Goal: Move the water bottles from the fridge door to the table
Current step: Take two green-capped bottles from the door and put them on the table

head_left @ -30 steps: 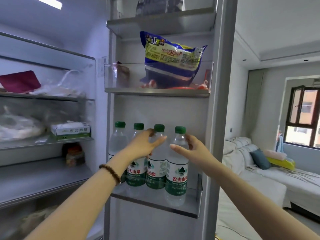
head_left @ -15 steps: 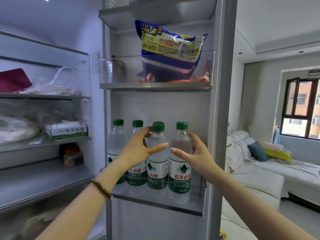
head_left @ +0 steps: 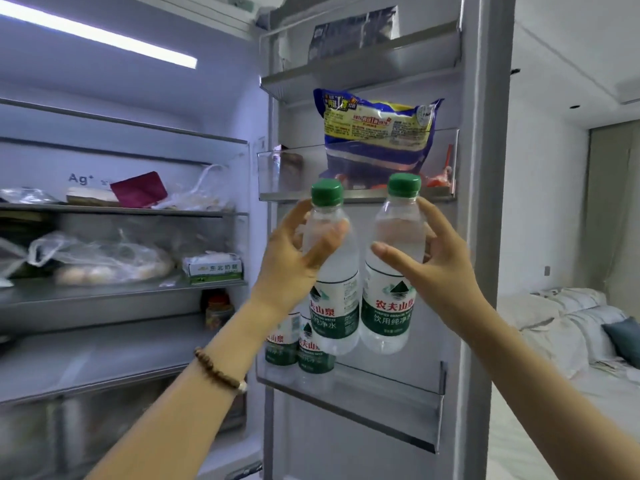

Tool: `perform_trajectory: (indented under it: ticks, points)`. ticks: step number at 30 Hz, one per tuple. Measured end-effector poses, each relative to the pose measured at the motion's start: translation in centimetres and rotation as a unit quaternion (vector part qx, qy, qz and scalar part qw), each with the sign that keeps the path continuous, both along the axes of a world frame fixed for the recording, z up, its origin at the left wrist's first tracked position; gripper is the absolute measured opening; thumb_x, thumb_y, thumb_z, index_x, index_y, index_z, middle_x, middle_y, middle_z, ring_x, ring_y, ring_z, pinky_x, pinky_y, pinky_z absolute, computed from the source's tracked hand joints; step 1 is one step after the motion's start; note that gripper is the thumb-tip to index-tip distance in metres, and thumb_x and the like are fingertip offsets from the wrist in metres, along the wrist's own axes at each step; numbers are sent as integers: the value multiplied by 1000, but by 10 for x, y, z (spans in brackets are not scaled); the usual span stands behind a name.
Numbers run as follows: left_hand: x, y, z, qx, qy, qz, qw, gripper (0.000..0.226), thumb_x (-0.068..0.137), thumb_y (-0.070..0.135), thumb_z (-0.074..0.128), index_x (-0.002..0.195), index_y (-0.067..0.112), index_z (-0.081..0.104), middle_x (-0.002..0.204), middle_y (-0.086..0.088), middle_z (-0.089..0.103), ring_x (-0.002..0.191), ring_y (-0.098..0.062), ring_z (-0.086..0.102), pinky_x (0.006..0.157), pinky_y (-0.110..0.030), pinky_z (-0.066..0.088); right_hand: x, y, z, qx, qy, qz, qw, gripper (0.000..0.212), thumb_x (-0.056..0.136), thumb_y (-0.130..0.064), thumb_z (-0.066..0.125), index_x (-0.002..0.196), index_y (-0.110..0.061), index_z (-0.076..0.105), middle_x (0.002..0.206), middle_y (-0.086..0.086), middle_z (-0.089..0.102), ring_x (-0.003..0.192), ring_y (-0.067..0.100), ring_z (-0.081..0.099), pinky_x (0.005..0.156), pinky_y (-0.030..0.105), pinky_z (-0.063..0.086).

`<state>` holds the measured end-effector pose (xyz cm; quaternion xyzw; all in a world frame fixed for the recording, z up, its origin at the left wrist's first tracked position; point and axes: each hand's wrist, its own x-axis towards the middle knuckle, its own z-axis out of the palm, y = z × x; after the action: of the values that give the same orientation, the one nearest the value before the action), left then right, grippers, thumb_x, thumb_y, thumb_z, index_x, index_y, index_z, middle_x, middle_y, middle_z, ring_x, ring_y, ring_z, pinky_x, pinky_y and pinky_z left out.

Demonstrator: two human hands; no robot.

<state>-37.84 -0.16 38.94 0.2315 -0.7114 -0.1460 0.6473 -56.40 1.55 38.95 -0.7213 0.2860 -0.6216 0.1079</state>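
Note:
My left hand (head_left: 294, 261) grips a clear water bottle (head_left: 334, 299) with a green cap and green label around its upper body. My right hand (head_left: 433, 268) grips a second water bottle (head_left: 389, 306) of the same kind. Both bottles hang upright in the air, lifted above the fridge door's lower bin (head_left: 398, 407). Two more water bottles (head_left: 313, 351) stand at the left end of that bin, partly hidden behind my left wrist and the lifted bottle.
A blue and yellow food bag (head_left: 374, 133) sits in the door's middle bin (head_left: 446, 161), just above the bottle caps. The fridge shelves (head_left: 121, 292) on the left hold bags and a small box. A pale sofa (head_left: 571, 327) lies to the right, past the door.
Both hands have closed on the two right-hand bottles and lifted them up out of the lower door bin. The camera has tilted up.

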Motion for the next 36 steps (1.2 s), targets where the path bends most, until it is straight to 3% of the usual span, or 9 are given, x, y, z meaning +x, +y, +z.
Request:
perform_trajectory:
  ticks: [5,10,13,17,20,24,28,32,36]
  points:
    - [32,67,-6,-6,29,107,994,31,76,49,63,103,34,61,96,16,71,93,-5,66,83,-28,55,36,24,5,-2,22,131,991,77,64,-42,77,132,-28,45,116,0,67,102,10,67,89,35,55]
    - [83,153,-39,41,53,263,962,29,76,54,61,102,42,63,105,15,70,101,-9,65,90,-38,52,103,60,-28,48,32,276,959,54,62,-43,76,108,-48,48,111,-10,67,97,1,66,77,14,53]
    - [116,223,-57,64,63,339,937,25,81,45,66,104,38,62,103,20,70,98,-3,65,84,-25,51,154,96,-52,86,53,369,924,56,62,-45,76,111,-45,50,115,-13,64,102,3,64,84,26,54]
    - [162,329,-71,98,77,459,880,26,80,48,64,103,38,64,105,14,70,103,-10,64,90,-34,51,229,169,-80,116,69,489,862,56,63,-38,76,114,-32,53,111,-8,67,98,3,66,81,23,54]
    - [191,411,-77,106,97,516,844,19,86,34,62,105,31,64,103,12,70,95,-7,67,83,-25,53,284,234,-94,132,86,551,819,61,60,-42,76,116,-30,53,111,-6,68,99,7,67,85,31,55]
    - [226,510,-87,108,92,593,793,19,87,33,62,106,32,64,107,12,69,99,-3,64,86,-23,50,351,318,-107,144,91,613,771,62,58,-52,80,112,-42,52,113,-4,68,104,15,66,91,42,53]
    - [276,629,-100,125,95,660,734,21,81,40,63,103,37,65,105,13,70,100,-4,64,93,-36,51,425,429,-118,143,105,672,719,53,62,-42,79,107,-45,52,113,-7,68,102,9,65,85,30,54]
    - [331,732,-109,160,95,712,677,52,75,55,62,118,26,62,118,8,66,111,-10,60,98,-44,47,495,532,-130,145,98,717,674,52,68,-31,77,114,-34,54,117,-11,64,104,1,61,86,21,52]
    - [383,802,-115,168,115,710,674,24,85,36,63,108,29,66,105,12,70,101,-5,64,92,-35,51,559,603,-139,162,100,744,641,56,64,-34,77,116,-31,55,115,-14,64,106,-3,60,87,16,49]
